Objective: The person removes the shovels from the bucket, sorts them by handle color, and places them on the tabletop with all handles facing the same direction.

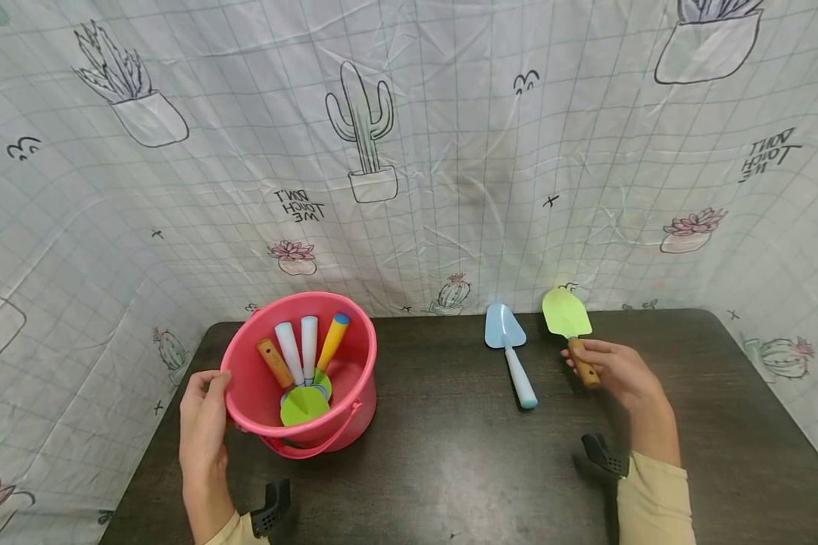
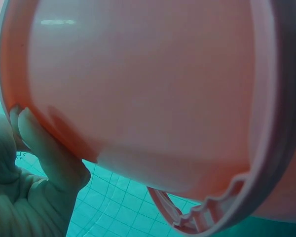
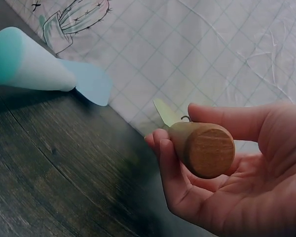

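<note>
The right hand (image 1: 620, 371) grips the wooden handle (image 1: 584, 363) of the green trowel (image 1: 567, 312) between thumb and fingers, the blade pointing away toward the patterned cloth (image 1: 450, 151); whether the blade's tip touches anything is hard to tell. The left hand (image 1: 202, 424) holds the pink bucket (image 1: 357, 348) at the left side of its rim, fingers curled round the edge. The bucket stands on the left of the dark bench (image 1: 443, 454), its carrying loop (image 1: 313, 454) hanging at the near side, and inside it lean several tools: a wooden handle (image 1: 275, 363), two pale handles (image 1: 310, 344) and a yellow handle (image 1: 334, 344) with a blue end. A blue trowel (image 1: 503, 329) lies on the bench, just to the left of the held one and untouched. The step in hand seems to be shifting one trowel while steadying the bucket; whether it is being taken or set down cannot be told. If it is bound for the bucket, the next move calls for lifting it clear of the blue trowel, carrying it left and lowering it inside the rim, with the left hand keeping its grip.
</note>
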`<state>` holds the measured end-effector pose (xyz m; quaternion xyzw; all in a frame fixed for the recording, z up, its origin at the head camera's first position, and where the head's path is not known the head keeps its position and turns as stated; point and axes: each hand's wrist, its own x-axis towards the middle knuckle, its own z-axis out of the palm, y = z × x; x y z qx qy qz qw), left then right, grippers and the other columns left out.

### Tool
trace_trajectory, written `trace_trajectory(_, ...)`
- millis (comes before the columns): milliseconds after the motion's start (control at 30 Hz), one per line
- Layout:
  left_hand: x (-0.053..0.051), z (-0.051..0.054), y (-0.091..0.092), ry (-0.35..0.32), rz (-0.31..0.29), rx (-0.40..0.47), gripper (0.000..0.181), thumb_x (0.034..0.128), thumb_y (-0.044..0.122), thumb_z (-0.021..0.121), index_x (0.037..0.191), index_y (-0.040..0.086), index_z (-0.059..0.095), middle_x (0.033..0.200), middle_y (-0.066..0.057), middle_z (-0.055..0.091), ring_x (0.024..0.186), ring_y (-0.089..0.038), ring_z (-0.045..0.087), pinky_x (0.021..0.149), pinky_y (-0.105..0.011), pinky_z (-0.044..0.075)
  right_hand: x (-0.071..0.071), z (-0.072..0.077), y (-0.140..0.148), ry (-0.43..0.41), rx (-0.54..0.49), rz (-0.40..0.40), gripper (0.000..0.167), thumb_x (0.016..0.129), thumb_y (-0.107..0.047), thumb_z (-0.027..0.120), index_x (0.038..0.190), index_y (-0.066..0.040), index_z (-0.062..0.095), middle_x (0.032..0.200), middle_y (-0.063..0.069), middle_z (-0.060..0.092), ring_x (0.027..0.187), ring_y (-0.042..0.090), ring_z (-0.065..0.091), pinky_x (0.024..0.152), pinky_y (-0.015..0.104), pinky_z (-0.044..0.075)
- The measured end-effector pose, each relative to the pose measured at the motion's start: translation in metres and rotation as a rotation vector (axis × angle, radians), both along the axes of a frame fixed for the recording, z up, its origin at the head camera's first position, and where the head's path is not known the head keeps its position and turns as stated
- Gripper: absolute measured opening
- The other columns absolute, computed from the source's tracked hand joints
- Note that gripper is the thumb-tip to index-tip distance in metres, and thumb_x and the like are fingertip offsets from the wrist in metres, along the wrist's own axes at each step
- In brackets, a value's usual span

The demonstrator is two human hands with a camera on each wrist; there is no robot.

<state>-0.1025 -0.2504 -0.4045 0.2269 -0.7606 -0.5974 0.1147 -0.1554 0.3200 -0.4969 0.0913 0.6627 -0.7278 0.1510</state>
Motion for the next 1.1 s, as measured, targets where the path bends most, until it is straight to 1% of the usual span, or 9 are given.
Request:
trace_trajectory(67,0.0,0.001,0.0,-0.001,0.001,0.0,0.029,0.1079,0.029,0.048,0.122,0.004,0.049,0.074,0.003,0.059,0.053,-0.01,0.052,0.049,-0.023,0.046,0.0,0.0,0.0,0.0,0.033,0.008,0.057,0.105,-0.012,0.06,0.147,0.018,0.036,0.105,-0.007,0.074,0.095,0.007,0.069,0.082,0.025,0.056)
trace_trajectory(133,-0.001,0.001,0.001,-0.004,0.003,-0.003,0.029,0.1079,0.029,0.048,0.122,0.004,0.049,0.074,0.003,0.059,0.053,-0.01,0.053,0.049,-0.024,0.046,-0.001,0.0,-0.001,-0.007,0.057,0.01,0.06,0.105,-0.012,0.061,0.148,0.019,0.033,0.105,-0.007,0.073,0.095,0.006,0.069,0.082,0.026,0.056)
trace_trajectory(433,-0.002,0.003,0.002,-0.013,0.008,-0.015,0.029,0.1079,0.029,0.048,0.122,0.004,0.049,0.075,0.003,0.059,0.053,-0.01,0.052,0.05,-0.023,0.047,-0.002,0.0,0.0,-0.002,0.108,0.034,0.06,0.105,-0.005,0.057,0.147,0.025,0.025,0.104,-0.003,0.071,0.091,0.007,0.068,0.082,0.027,0.057)
trace_trajectory(700,-0.002,0.004,0.002,-0.012,0.004,-0.006,0.029,0.1078,0.029,0.047,0.122,0.003,0.048,0.072,0.004,0.058,0.052,-0.01,0.052,0.049,-0.023,0.046,-0.002,0.002,0.0,-0.011,0.19,0.039,0.057,0.105,-0.007,0.058,0.143,0.027,0.031,0.102,-0.001,0.072,0.088,0.007,0.069,0.08,0.027,0.058)
trace_trajectory(933,-0.002,0.004,0.002,-0.006,0.003,0.006,0.028,0.1078,0.028,0.047,0.121,0.004,0.048,0.072,0.004,0.059,0.051,-0.009,0.052,0.049,-0.023,0.047,0.0,0.005,0.002,-0.047,0.258,0.028,0.062,0.106,-0.01,0.058,0.144,0.027,0.029,0.102,0.0,0.069,0.085,0.007,0.071,0.078,0.027,0.058)
trace_trajectory(1100,-0.002,0.004,0.002,-0.011,0.004,-0.001,0.029,0.1078,0.029,0.047,0.121,0.004,0.048,0.073,0.003,0.059,0.052,-0.01,0.052,0.049,-0.023,0.047,0.002,0.01,0.0,-0.061,0.338,0.034,0.061,0.106,-0.011,0.057,0.142,0.029,0.03,0.106,0.008,0.069,0.083,0.009,0.072,0.077,0.029,0.059)
